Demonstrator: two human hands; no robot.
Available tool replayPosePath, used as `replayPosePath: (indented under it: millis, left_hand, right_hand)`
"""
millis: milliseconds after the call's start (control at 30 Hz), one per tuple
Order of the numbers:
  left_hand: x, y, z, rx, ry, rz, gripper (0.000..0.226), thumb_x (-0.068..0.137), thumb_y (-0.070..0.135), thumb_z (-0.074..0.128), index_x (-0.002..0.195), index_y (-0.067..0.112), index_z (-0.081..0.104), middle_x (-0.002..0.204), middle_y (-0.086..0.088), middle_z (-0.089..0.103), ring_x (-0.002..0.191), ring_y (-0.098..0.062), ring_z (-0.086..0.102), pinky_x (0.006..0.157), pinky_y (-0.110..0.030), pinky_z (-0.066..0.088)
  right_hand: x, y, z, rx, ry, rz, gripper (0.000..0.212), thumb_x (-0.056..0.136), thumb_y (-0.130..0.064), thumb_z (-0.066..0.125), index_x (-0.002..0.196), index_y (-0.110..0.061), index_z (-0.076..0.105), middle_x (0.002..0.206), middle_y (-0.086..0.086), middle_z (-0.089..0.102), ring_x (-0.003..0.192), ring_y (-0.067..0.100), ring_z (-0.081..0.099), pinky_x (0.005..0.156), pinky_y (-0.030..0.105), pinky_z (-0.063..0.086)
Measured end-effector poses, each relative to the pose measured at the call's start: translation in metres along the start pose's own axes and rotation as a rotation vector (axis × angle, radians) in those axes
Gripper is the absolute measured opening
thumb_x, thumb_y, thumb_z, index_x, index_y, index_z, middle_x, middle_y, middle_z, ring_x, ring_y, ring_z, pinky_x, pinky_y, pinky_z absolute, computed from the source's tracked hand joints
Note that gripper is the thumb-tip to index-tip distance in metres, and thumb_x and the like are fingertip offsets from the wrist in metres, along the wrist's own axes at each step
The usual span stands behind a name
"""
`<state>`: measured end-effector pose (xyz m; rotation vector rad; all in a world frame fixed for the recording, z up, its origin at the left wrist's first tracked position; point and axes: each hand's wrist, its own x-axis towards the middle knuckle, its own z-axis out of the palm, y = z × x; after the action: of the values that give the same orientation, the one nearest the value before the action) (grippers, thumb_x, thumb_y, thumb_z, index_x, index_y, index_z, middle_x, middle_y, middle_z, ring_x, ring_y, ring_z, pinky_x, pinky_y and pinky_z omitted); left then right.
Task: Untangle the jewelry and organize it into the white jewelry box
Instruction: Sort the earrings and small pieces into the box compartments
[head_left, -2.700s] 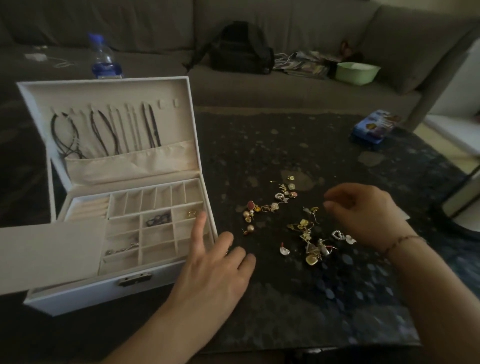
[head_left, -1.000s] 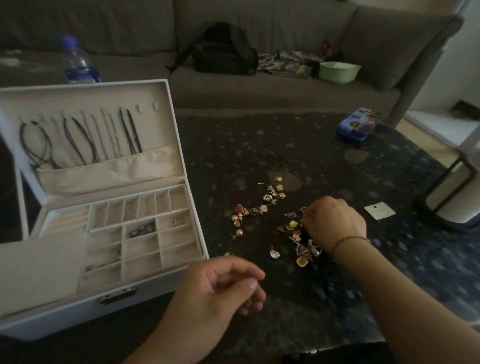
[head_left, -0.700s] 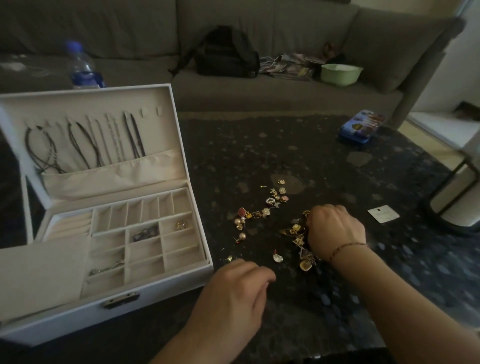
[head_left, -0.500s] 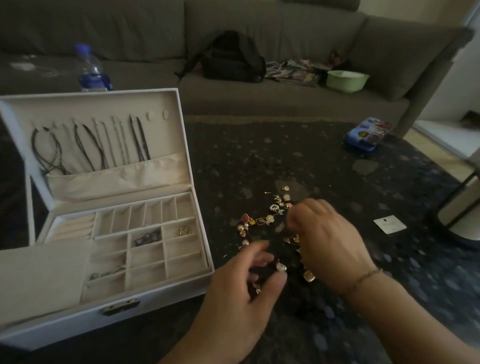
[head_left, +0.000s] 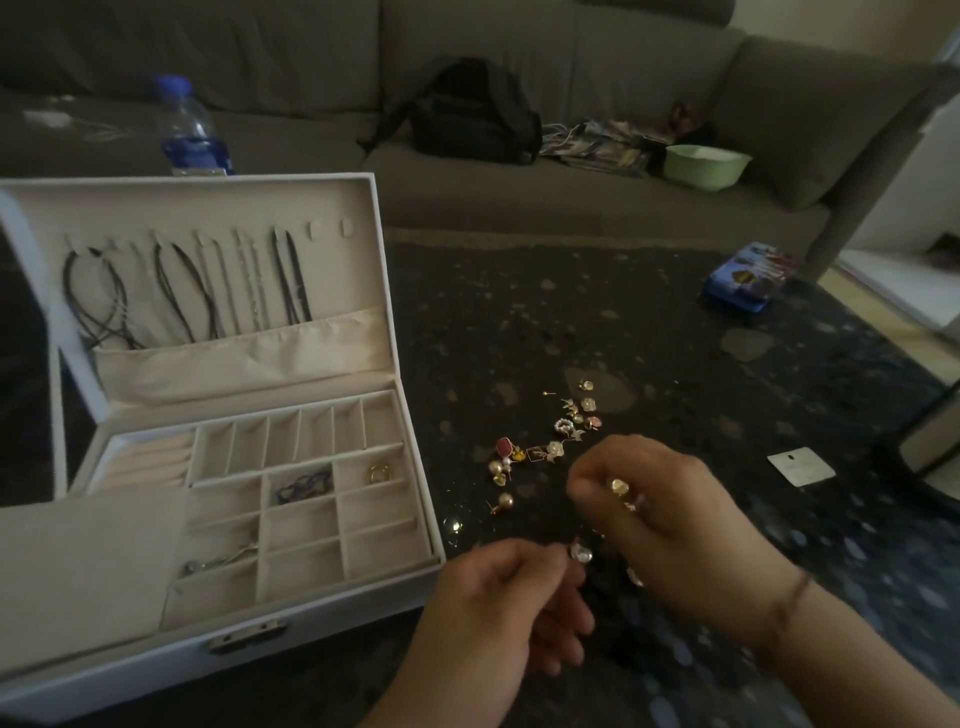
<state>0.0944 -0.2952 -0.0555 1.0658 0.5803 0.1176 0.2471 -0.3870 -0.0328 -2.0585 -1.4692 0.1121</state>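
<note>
The left hand pinches a small pale earring between thumb and fingertips, just above the dark table. The right hand curls its fingers round a little gold piece, raised close beside the left. A scatter of loose earrings lies on the table just beyond both hands. The white jewelry box stands open to the left, necklaces hanging in its lid, a gold ring in one compartment and a dark chain in the next
</note>
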Motion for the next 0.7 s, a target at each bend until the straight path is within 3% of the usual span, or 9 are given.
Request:
replayPosePath:
  millis: [100,200,400,533,600,700]
  left_hand:
    - [0.002,-0.001,-0.001,0.018,-0.029,-0.041,0.027,0.074,0.037,0.063,0.075,0.013,0.073,0.071,-0.010,0.071,0.061,-0.017,0.064,0.058,-0.026,0.047]
    - [0.001,-0.001,-0.002,0.032,-0.096,-0.081,0.026,0.071,0.042,0.064,0.073,0.018,0.075,0.077,-0.008,0.073,0.067,-0.018,0.066,0.063,-0.026,0.049]
    - [0.003,-0.001,-0.005,0.043,-0.098,-0.106,0.028,0.075,0.039,0.064,0.083,0.013,0.072,0.079,-0.008,0.073,0.067,-0.018,0.066,0.063,-0.026,0.049]
    - [0.005,-0.004,-0.005,-0.019,-0.131,-0.171,0.013,0.093,0.009,0.057,0.099,0.006,0.069,0.084,-0.014,0.074,0.067,-0.021,0.067,0.062,-0.028,0.051]
    - [0.004,-0.004,-0.005,-0.138,-0.162,-0.209,0.032,0.079,0.010,0.059,0.109,0.002,0.067,0.092,-0.019,0.074,0.072,-0.026,0.069,0.067,-0.033,0.050]
    - [0.003,-0.001,-0.006,-0.324,-0.171,-0.230,0.065,0.065,0.034,0.061,0.120,-0.002,0.064,0.110,-0.024,0.072,0.090,-0.033,0.071,0.080,-0.041,0.049]
  right_hand:
    - [0.027,0.016,0.013,-0.316,-0.103,0.170,0.034,0.093,-0.048,0.045,0.124,-0.040,0.056,0.126,-0.018,0.051,0.125,0.008,0.039,0.103,0.030,0.041]
    - [0.039,0.024,0.029,-0.511,-0.320,0.267,0.053,0.094,-0.055,0.044,0.145,-0.045,0.031,0.155,-0.013,0.019,0.146,0.021,0.004,0.117,0.042,0.021]
    - [0.028,0.023,0.013,-0.505,-0.389,0.301,0.042,0.094,-0.048,0.052,0.135,-0.047,0.045,0.157,-0.014,0.014,0.147,0.022,-0.007,0.120,0.045,0.011]
    - [0.019,0.030,0.001,-0.411,-0.477,0.340,0.035,0.092,-0.045,0.056,0.127,-0.048,0.051,0.154,-0.018,0.018,0.147,0.017,-0.004,0.121,0.045,0.015]
    - [0.022,0.032,0.001,-0.367,-0.432,0.325,0.035,0.091,-0.045,0.058,0.126,-0.047,0.052,0.153,-0.017,0.024,0.146,0.016,0.002,0.121,0.044,0.019]
    - [0.031,0.032,0.008,-0.320,-0.325,0.274,0.049,0.091,-0.045,0.059,0.137,-0.046,0.043,0.154,-0.015,0.026,0.146,0.015,0.006,0.120,0.044,0.020]
